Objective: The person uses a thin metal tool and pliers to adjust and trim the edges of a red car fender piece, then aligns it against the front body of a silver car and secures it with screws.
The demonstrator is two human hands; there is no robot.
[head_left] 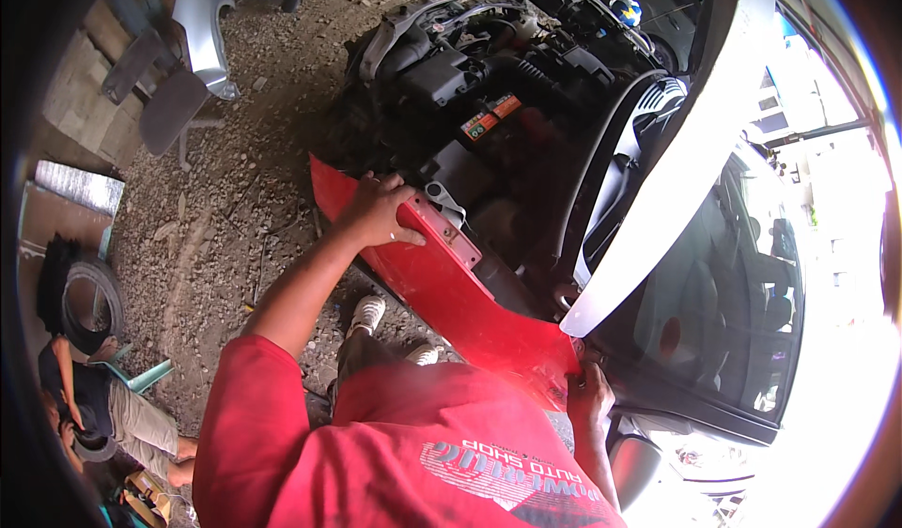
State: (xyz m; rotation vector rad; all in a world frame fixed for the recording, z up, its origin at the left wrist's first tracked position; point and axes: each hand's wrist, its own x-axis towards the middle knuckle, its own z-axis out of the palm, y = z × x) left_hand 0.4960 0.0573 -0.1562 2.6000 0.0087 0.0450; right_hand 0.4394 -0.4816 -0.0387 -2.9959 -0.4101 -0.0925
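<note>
A red car fender (423, 279) lies lengthwise along the near side of a car's engine bay (526, 162). Over the fender's upper edge, towards its front end, my left hand (381, 213) is closed, thumb near a pinkish mounting flange (446, 232). At the fender's rear end, beside the door, my right hand (590, 396) has its fingers curled at the edge; part of that grip is hidden. A grey metal bracket (446, 204) stands just behind the flange.
The raised hood (681, 166) rises close to the fender's rear corner. A dark car door (695, 406) and side mirror (634, 467) are at right. Gravel ground (268, 180) holds a silver body panel (200, 35). Another person (141, 425) sits near a tire (91, 307) at left.
</note>
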